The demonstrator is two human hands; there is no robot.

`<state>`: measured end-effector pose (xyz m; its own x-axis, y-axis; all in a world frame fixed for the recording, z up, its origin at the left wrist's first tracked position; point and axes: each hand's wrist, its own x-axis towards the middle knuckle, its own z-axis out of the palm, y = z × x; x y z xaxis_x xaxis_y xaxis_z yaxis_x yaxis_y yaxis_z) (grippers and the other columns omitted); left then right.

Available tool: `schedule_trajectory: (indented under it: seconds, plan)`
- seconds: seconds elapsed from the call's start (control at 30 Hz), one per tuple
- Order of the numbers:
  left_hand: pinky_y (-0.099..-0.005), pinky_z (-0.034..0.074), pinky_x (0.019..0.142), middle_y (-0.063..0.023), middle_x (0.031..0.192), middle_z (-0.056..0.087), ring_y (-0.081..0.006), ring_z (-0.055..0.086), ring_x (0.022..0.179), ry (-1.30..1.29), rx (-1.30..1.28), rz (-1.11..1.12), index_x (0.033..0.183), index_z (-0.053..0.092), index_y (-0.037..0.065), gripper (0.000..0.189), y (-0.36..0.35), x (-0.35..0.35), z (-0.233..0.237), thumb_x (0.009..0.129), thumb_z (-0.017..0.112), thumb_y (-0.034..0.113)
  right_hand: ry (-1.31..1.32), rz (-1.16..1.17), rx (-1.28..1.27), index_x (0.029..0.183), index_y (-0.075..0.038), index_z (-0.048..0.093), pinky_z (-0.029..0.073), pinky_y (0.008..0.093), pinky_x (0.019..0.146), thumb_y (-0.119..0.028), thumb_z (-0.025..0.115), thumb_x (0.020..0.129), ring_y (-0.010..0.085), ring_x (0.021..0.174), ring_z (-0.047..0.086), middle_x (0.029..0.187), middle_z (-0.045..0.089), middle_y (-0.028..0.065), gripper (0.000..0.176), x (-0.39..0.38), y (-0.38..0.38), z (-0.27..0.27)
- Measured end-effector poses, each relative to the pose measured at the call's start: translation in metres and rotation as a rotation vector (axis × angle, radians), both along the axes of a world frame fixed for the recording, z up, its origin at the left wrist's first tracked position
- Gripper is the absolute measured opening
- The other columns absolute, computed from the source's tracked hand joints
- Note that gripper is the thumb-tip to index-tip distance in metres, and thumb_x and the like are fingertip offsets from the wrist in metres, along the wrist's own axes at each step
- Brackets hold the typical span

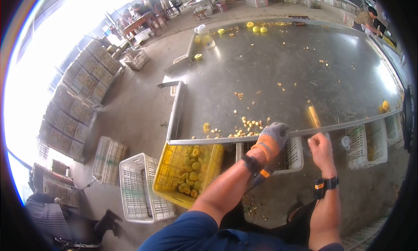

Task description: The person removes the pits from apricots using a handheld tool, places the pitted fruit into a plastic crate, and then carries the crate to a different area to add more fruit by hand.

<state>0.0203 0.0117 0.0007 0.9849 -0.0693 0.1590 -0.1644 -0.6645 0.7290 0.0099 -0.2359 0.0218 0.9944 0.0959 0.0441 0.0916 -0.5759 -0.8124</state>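
Observation:
My left hand [275, 137], in a grey and orange glove, is at the near edge of the metal table [265, 76]. Its fingers are curled, and whatever may be inside is hidden. Just left of it lie scattered fruit pits [249, 124]. My right hand [321, 148] is bare and closed like a loose fist, close to the table edge; its inner side does not show. Ahead of that hand, a yellow stick-like handle [313, 116] lies on the metal. A yellow piece of fruit [206, 127] sits left of the pits.
Below the table edge stand a yellow crate [163, 181] of halved yellow-green fruit and a white crate [130, 194]. A clear jug [205, 37] is at the far left corner. Stacked crates [78, 94] line the left. A person [367, 21] works at the far right.

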Motion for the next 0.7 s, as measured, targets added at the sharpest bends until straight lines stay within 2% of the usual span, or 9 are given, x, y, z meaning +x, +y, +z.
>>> schedule_trajectory:
  seconds: [0.63,0.7]
  plan:
    - [-0.045,0.058,0.095,-0.0204,0.117,0.075,-0.0404,0.072,0.109,0.017,0.018,-0.019,0.121,0.076,0.005,0.027,0.001,-0.001,0.001,0.1,0.07,0.02,0.006,0.0,-0.01,0.098,0.003,0.066,0.054,0.0438,0.08,-0.018,0.07,0.1,0.0319,0.084,0.071,0.089,0.073,0.0177,0.021,-0.001,0.001,0.002]
    - [-0.045,0.058,0.095,-0.0204,0.117,0.075,-0.0405,0.073,0.108,0.009,0.02,-0.021,0.121,0.076,0.005,0.027,0.001,-0.001,0.0,0.1,0.07,0.02,-0.065,0.001,-0.008,0.095,0.0,0.066,0.051,0.038,0.07,-0.018,0.07,0.1,0.0209,0.072,0.065,0.08,0.069,0.0099,0.02,0.001,-0.001,-0.007]
